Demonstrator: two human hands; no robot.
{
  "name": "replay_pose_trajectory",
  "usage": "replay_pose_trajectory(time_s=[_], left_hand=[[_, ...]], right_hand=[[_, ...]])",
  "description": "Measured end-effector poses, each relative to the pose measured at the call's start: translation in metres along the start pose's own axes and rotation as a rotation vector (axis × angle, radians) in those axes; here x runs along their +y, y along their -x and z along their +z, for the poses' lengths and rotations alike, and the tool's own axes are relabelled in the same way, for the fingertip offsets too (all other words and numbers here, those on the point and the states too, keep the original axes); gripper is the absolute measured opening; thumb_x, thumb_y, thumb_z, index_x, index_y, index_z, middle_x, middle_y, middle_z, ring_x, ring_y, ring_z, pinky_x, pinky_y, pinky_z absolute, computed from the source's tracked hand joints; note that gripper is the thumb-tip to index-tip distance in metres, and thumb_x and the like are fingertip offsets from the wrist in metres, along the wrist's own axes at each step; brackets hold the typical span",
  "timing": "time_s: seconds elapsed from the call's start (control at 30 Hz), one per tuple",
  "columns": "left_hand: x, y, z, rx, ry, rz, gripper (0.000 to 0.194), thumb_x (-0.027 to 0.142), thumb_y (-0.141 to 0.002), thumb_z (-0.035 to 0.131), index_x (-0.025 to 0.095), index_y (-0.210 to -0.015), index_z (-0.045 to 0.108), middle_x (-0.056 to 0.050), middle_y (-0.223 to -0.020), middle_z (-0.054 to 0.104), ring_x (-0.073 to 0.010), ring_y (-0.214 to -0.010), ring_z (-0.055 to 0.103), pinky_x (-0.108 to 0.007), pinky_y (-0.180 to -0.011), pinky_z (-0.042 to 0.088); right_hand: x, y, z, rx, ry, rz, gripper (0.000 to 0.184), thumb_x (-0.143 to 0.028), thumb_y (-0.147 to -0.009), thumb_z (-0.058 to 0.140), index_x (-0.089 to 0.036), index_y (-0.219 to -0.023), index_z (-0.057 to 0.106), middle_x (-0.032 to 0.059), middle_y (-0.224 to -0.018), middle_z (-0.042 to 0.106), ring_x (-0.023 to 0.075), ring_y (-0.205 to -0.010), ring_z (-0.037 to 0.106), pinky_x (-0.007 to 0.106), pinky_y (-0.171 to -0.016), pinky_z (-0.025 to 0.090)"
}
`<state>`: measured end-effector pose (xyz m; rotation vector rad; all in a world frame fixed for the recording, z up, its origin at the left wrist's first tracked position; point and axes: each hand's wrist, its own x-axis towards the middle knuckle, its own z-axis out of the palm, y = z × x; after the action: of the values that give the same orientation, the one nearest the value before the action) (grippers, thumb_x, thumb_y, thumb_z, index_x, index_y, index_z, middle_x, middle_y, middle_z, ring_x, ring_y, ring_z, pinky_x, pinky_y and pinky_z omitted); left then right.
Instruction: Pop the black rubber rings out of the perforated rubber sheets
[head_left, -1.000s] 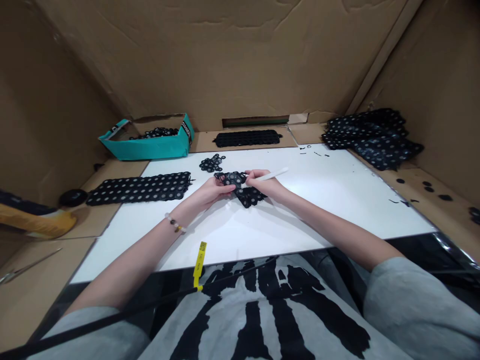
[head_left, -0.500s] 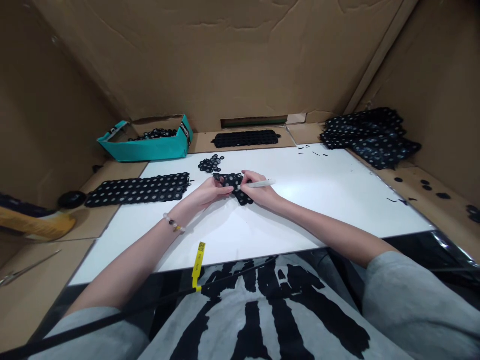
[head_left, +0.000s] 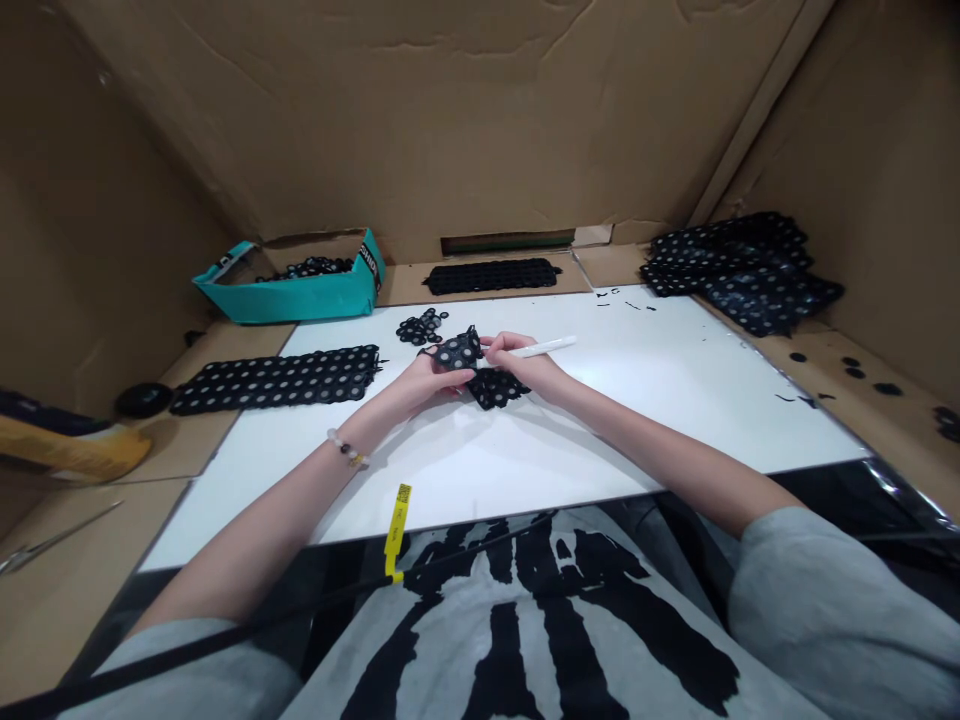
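Observation:
My left hand [head_left: 424,380] is closed on a small black sheet punched with round holes [head_left: 480,370], holding it just above the white board [head_left: 675,400]. My right hand [head_left: 525,368] is closed on a white pen-like tool [head_left: 544,348], its tip at the sheet's upper edge; the fingers also touch the sheet. A small heap of loose black rings [head_left: 422,326] lies on the board just behind my hands.
A long black perforated sheet [head_left: 277,378] lies at the board's left edge. A teal box [head_left: 300,290] holds black rings at the back left. Another black sheet [head_left: 491,275] lies at the back centre; a stack of them [head_left: 739,270] sits back right. Cardboard walls surround the table.
The sheet has been lifted and folded slightly, its upper part now tilted up. The white tool's free end has swung up and to the right.

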<state>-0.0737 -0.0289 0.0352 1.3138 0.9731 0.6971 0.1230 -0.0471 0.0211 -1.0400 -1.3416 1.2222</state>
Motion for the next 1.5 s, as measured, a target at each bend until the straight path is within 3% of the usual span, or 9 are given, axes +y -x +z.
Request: replay_pose_trajectory(time_s=[0.1, 0.33, 0.9, 1.1, 1.33, 1.5], left_hand=[[-0.002, -0.002, -0.001, 0.014, 0.059, -0.044, 0.039, 0.024, -0.059, 0.088, 0.016, -0.089, 0.064, -0.001, -0.074, 0.064, -0.0121, -0.063, 0.058, -0.030, -0.068, 0.053], [-0.005, -0.004, -0.004, 0.013, 0.087, -0.070, 0.029, 0.021, -0.060, 0.086, 0.014, -0.079, 0.064, -0.002, -0.072, 0.064, -0.0121, -0.063, 0.058, -0.026, -0.066, 0.052], [-0.005, -0.004, -0.002, 0.048, 0.147, -0.067, 0.025, 0.014, -0.060, 0.083, 0.012, -0.080, 0.068, -0.005, -0.076, 0.069, -0.0125, -0.063, 0.060, -0.025, -0.063, 0.052], [-0.005, -0.004, -0.001, 0.078, 0.152, -0.067, 0.028, 0.014, -0.056, 0.084, 0.011, -0.078, 0.068, -0.004, -0.076, 0.069, -0.0125, -0.065, 0.060, -0.025, -0.066, 0.051], [-0.009, -0.008, -0.005, 0.103, 0.098, -0.065, 0.030, 0.015, -0.053, 0.085, 0.012, -0.077, 0.067, -0.004, -0.076, 0.069, -0.0141, -0.067, 0.061, -0.028, -0.067, 0.050], [-0.011, -0.008, -0.005, 0.073, 0.091, -0.052, 0.034, 0.017, -0.053, 0.086, 0.013, -0.080, 0.067, -0.003, -0.077, 0.069, -0.0140, -0.068, 0.061, -0.026, -0.067, 0.050]], right_hand=[[0.001, 0.000, 0.000, 0.047, 0.019, 0.030, 0.011, -0.027, -0.068, 0.062, -0.021, -0.062, 0.056, 0.0048, -0.094, 0.071, 0.0250, -0.122, 0.056, 0.038, -0.097, 0.046], [0.002, 0.002, 0.001, 0.079, -0.053, 0.154, 0.017, -0.024, -0.067, 0.065, -0.020, -0.057, 0.052, 0.0052, -0.084, 0.068, 0.0200, -0.093, 0.064, 0.036, -0.083, 0.056], [0.001, 0.005, 0.006, 0.090, -0.092, 0.174, 0.014, -0.021, -0.064, 0.065, -0.018, -0.054, 0.056, 0.0081, -0.101, 0.071, 0.0208, -0.105, 0.063, 0.032, -0.088, 0.056], [0.006, 0.009, 0.008, 0.095, 0.120, 0.071, 0.008, -0.023, -0.068, 0.060, -0.019, -0.062, 0.058, 0.0058, -0.107, 0.071, 0.0218, -0.107, 0.063, 0.036, -0.093, 0.049], [0.012, 0.016, 0.016, 0.111, 0.367, -0.130, 0.006, -0.021, -0.071, 0.054, -0.020, -0.065, 0.053, 0.0024, -0.085, 0.068, 0.0207, -0.093, 0.062, 0.033, -0.084, 0.045], [0.018, 0.013, 0.017, 0.119, 0.442, -0.203, 0.008, -0.020, -0.073, 0.053, -0.021, -0.065, 0.050, 0.0024, -0.083, 0.066, 0.0201, -0.090, 0.059, 0.033, -0.083, 0.043]])
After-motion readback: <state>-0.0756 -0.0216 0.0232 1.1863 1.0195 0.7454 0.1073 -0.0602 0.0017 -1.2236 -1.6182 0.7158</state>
